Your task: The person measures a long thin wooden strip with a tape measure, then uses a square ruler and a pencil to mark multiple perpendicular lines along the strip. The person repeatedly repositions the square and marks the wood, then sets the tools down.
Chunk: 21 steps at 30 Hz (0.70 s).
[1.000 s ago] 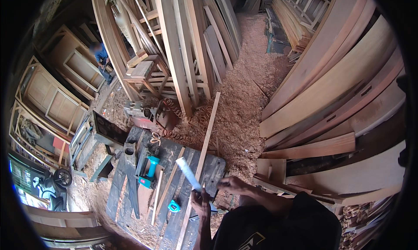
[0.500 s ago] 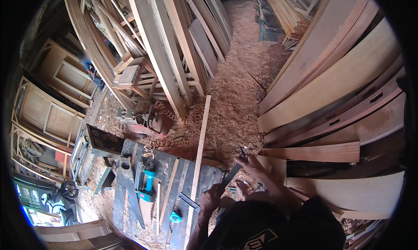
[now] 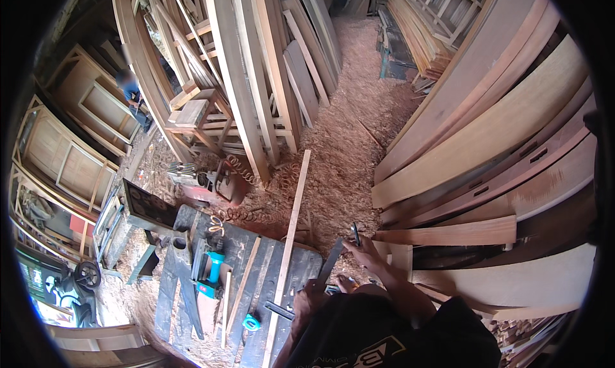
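A dark flat bar (image 3: 331, 260) slants upward from my left hand (image 3: 309, 299), which is closed around its lower end. Just beside the bar's upper end is my right hand (image 3: 365, 251), closed on a thin dark pencil-like stick (image 3: 356, 231) that points up. Whether the right hand also touches the bar is unclear. Left of my hands, a long pale wood strip (image 3: 289, 240) lies along the dark workbench (image 3: 256, 275). A dark try square (image 3: 280, 310) rests across the strip near my left forearm. A teal tape measure (image 3: 251, 322) lies on the bench.
A teal power tool (image 3: 211, 275) and a handsaw (image 3: 189, 304) lie on the bench. Beyond stands a red air compressor (image 3: 211, 182) with a coiled hose. Boards (image 3: 474, 144) lean at the right; shavings (image 3: 359, 92) cover the floor. Another person (image 3: 132, 99) is at far left.
The dark bar has swung steeper, and its upper end now shows apart from the right hand's fingers. The stick in the right hand points more upright. The whole view has shifted slightly.
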Each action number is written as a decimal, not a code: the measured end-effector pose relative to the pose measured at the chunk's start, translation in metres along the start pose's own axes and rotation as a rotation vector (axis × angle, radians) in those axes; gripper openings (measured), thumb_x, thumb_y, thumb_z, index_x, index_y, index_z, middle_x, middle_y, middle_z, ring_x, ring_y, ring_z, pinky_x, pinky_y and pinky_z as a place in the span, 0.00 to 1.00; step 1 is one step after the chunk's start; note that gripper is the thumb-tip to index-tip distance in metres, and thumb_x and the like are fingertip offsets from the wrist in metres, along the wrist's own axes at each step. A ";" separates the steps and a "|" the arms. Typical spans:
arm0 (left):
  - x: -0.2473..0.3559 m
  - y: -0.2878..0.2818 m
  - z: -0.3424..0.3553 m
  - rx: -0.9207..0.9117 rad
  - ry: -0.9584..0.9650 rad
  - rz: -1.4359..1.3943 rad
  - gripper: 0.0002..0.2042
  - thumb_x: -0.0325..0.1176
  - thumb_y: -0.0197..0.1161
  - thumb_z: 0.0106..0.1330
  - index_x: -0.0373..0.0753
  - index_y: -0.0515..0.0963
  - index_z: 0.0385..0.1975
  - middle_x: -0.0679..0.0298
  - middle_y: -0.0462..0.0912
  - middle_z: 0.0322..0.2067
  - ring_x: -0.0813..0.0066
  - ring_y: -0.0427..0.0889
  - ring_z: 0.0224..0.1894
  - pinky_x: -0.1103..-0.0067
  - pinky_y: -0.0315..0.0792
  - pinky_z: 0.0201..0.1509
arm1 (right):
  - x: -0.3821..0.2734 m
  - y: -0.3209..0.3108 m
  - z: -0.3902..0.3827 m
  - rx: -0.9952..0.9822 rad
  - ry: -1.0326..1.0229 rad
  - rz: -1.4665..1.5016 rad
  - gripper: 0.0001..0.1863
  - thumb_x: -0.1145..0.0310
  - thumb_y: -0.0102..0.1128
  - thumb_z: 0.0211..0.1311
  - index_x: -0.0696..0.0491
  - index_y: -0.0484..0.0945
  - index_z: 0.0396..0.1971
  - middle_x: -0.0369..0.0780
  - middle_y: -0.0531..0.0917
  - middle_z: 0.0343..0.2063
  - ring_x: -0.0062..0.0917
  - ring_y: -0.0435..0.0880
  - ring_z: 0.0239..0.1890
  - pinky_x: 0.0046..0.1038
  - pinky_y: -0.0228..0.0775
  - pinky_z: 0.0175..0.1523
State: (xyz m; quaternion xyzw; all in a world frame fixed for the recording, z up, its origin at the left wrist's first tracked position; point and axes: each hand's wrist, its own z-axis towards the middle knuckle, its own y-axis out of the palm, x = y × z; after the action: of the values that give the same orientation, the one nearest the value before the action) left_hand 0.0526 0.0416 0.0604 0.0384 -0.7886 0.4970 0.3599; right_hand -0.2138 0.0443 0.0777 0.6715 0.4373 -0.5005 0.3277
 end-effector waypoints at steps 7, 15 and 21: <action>0.009 -0.021 -0.025 0.054 -0.115 -0.179 0.12 0.44 0.69 0.65 0.43 0.80 0.39 0.49 0.86 0.31 0.44 0.86 0.37 0.60 0.78 0.33 | -0.011 0.034 -0.008 0.006 -0.019 -0.193 0.16 0.57 0.66 0.68 0.56 0.81 0.31 0.27 0.74 0.22 0.13 0.67 0.26 0.24 0.61 0.31; 0.013 -0.037 -0.042 0.027 -0.114 -0.452 0.15 0.42 0.66 0.66 0.36 0.80 0.42 0.49 0.87 0.31 0.51 0.89 0.34 0.62 0.78 0.35 | 0.018 0.052 -0.008 -0.071 0.164 -0.350 0.24 0.45 0.64 0.65 0.54 0.86 0.39 0.39 0.81 0.19 0.27 0.82 0.26 0.31 0.72 0.35; 0.023 -0.049 0.003 -0.235 -0.270 -0.744 0.15 0.40 0.60 0.72 0.32 0.79 0.40 0.58 0.85 0.28 0.75 0.83 0.26 0.75 0.74 0.28 | 0.013 0.051 0.015 -0.184 0.159 -0.460 0.28 0.40 0.62 0.64 0.51 0.86 0.45 0.47 0.86 0.26 0.39 0.87 0.31 0.39 0.76 0.39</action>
State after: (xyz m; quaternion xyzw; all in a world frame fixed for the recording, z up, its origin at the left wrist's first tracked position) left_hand 0.0548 0.0211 0.1109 0.3443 -0.8125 0.2302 0.4102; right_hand -0.1719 0.0140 0.0608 0.5592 0.6465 -0.4655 0.2294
